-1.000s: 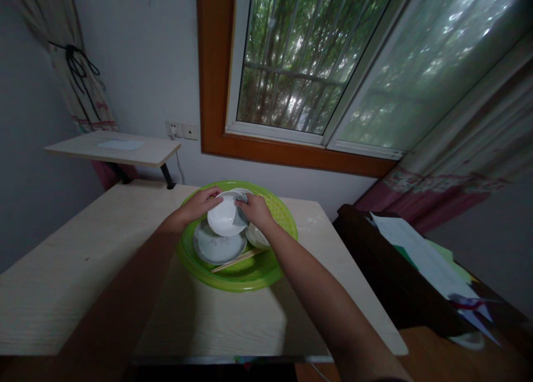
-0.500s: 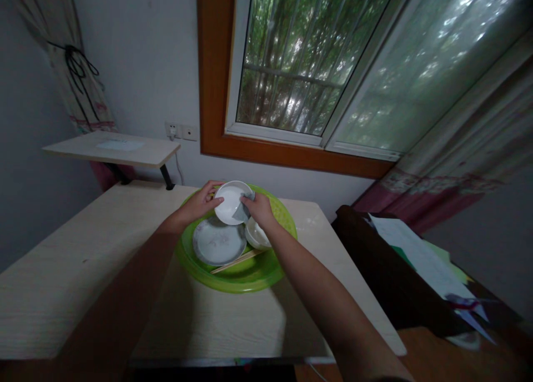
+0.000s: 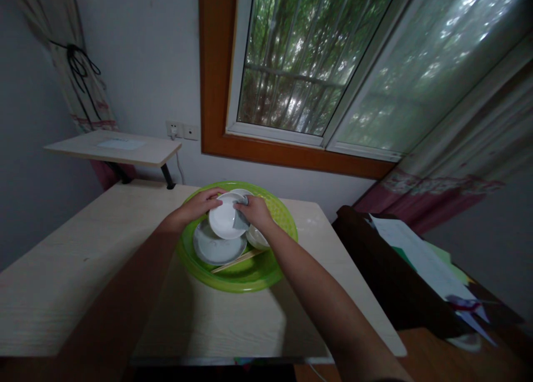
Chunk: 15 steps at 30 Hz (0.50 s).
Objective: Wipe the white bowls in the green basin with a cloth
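Observation:
My left hand (image 3: 202, 204) is closed on the left rim of a white bowl (image 3: 222, 221), its thumb over the edge. My right hand (image 3: 255, 210) pinches a grey cloth (image 3: 240, 222) that lies against the bowl's right inner side. Both hands are above a round green basin (image 3: 237, 286). Inside it, a pale plate (image 3: 216, 253) lies under the held bowl. A second white bowl (image 3: 257, 239) is partly hidden by my right wrist. Light wooden chopsticks (image 3: 235, 261) rest near the plate. Another white rim (image 3: 242, 191) shows behind the held bowl.
The basin stands on a pale wooden table (image 3: 104, 293) against the wall. A small raised shelf (image 3: 137, 151) with a paper on it is at the back left. Right of the table, papers (image 3: 412, 254) lie on a dark brown piece of furniture (image 3: 375, 260).
The held bowl has come lower and nearer, tilting so its inside faces me more. My right hand and the cloth have shifted slightly left and down. A white rim now shows behind the bowl.

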Each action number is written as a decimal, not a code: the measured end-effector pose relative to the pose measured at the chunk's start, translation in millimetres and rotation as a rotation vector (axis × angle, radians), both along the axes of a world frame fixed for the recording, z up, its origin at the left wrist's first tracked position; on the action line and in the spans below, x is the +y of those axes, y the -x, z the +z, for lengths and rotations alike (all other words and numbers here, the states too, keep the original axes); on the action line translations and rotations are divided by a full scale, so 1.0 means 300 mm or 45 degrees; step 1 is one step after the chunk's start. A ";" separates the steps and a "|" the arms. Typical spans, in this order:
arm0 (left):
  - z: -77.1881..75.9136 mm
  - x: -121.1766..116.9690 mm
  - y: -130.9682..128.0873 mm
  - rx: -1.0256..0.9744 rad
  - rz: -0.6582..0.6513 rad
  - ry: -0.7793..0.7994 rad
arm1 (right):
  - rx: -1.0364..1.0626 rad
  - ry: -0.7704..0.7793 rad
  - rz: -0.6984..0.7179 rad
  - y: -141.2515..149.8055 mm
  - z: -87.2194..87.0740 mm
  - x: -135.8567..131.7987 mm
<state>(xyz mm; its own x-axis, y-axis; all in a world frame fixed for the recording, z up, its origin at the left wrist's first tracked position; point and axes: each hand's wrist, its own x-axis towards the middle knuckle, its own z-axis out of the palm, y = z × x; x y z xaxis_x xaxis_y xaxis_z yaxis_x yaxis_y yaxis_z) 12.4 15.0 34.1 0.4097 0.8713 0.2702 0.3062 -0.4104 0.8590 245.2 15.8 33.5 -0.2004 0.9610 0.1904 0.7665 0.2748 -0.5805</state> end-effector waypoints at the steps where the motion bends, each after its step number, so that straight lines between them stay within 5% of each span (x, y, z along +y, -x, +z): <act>1: -0.003 0.004 0.001 0.021 -0.001 0.003 | -0.020 0.001 0.014 0.000 0.002 -0.002; 7: -0.022 0.009 -0.008 0.026 0.009 -0.039 | 0.034 -0.030 0.006 -0.003 -0.003 0.010; 15: -0.011 -0.019 -0.021 -0.148 0.035 0.054 | 0.162 -0.034 -0.267 -0.012 -0.017 0.044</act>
<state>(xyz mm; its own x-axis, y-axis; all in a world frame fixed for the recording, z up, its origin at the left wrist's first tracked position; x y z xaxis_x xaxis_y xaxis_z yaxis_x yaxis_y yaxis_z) 18.7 9.3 30.7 0.3538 0.8934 0.2769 0.2144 -0.3657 0.9057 248.9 28.8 28.4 0.0303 0.9734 0.2273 0.7294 0.1339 -0.6708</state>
